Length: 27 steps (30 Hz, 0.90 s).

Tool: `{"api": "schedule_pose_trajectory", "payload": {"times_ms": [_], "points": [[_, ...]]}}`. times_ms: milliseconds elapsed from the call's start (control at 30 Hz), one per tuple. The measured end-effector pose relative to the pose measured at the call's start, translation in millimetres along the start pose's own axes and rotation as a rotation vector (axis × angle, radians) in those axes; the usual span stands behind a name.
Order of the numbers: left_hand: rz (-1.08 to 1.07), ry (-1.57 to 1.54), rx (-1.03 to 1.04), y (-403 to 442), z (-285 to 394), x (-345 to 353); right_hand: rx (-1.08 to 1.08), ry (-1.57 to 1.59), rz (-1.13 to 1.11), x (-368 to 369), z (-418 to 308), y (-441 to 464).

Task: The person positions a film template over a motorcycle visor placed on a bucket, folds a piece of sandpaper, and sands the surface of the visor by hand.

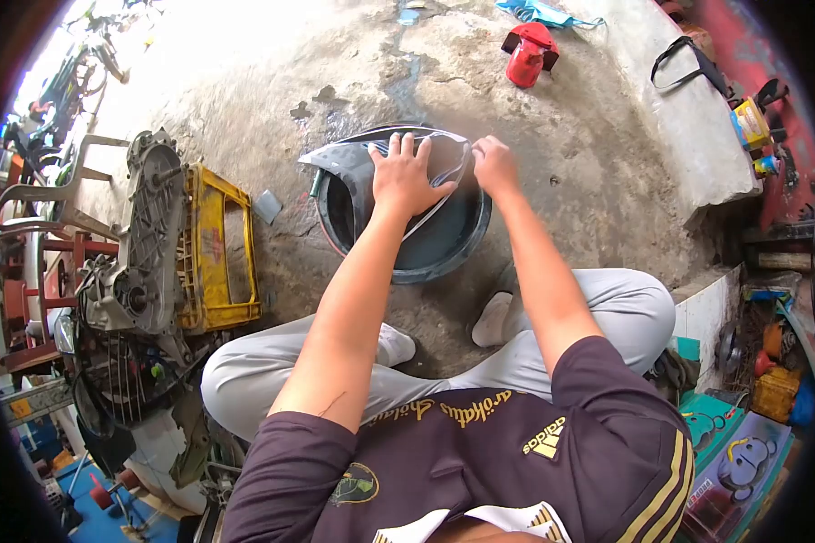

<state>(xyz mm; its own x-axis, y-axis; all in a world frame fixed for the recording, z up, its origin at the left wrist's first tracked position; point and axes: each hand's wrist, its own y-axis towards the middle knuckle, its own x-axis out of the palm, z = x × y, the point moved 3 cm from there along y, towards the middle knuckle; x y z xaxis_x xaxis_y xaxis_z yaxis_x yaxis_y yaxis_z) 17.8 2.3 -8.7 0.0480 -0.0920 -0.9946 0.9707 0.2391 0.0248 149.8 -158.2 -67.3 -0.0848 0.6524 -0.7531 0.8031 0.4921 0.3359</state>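
Note:
A curved grey and white plastic panel [351, 165], like a piece of vehicle bodywork, lies tilted across a round dark basin [444, 271]. Water shows inside the basin below it. My left hand [405, 179] rests on the panel's upper face with its fingers spread. At the panel's right end, my right hand [495, 169] is closed, its fingertips by the white edge. Whatever is between those fingers is hidden. A narrow dark green piece [317, 183] sticks out at the basin's left rim.
A yellow crate [217, 312] and a metal engine casing [145, 235] stand at left. A red container [527, 61] and blue cloth [539, 13] lie on the concrete ahead. My bent legs flank the basin's near side. Assorted items line a ledge [688, 145] at right.

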Motion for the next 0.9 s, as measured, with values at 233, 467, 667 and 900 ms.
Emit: {"api": "schedule_pose_trajectory", "payload": {"times_ms": [233,467,667,900], "points": [[-0.034,0.017,0.004,-1.2,2.1,0.4,-0.047,-0.008,0.000,1.2,1.8,8.2],[-0.032,0.012,0.005,1.8,1.0,-3.4,-0.112,-0.064,-0.026,3.6,-0.2,14.0],[0.000,-0.002,0.011,-1.7,0.1,-0.9,-0.124,-0.063,-0.041,-0.6,-2.4,3.6],[0.036,-0.005,0.014,-2.9,-0.1,1.8,-0.130,-0.048,-0.063,0.5,5.0,4.0]]}}
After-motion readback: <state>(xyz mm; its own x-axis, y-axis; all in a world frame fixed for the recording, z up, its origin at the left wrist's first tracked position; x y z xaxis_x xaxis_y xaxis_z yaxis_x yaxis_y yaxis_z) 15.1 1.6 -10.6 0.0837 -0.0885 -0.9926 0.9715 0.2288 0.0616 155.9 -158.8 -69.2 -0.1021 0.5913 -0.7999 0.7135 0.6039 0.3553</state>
